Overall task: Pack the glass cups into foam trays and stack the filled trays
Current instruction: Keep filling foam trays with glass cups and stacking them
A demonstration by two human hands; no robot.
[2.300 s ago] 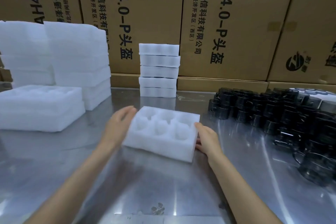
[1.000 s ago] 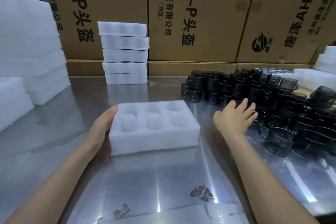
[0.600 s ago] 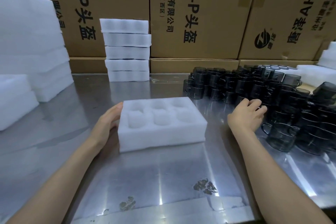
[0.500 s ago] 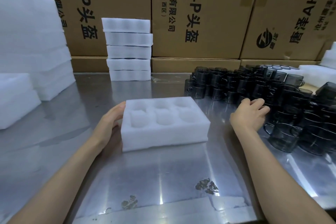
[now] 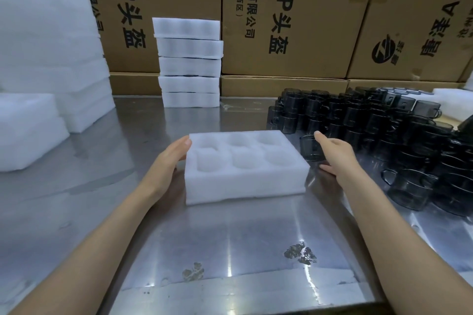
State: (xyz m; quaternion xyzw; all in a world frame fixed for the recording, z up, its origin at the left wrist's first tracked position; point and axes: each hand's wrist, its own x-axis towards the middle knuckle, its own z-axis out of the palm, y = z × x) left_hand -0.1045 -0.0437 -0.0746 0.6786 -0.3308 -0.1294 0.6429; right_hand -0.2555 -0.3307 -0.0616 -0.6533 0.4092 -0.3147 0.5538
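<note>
A white foam tray (image 5: 245, 181) with several empty round pockets lies on the steel table in front of me. My left hand (image 5: 170, 161) rests flat against the tray's left side. My right hand (image 5: 335, 155) grips a dark smoked glass cup (image 5: 311, 148) just right of the tray's far right corner, thumb over its rim. A large cluster of the same dark glass cups (image 5: 378, 125) covers the table to the right.
A stack of foam trays (image 5: 189, 62) stands at the back centre against cardboard boxes (image 5: 289, 15). Tall piles of white foam (image 5: 48, 59) fill the left side, with a lower foam block (image 5: 25, 130) in front. The steel table (image 5: 230, 238) runs to its near edge.
My right hand has left the cup cluster and come leftward toward the tray, now holding one glass cup. My left hand stays on the tray's left side.
</note>
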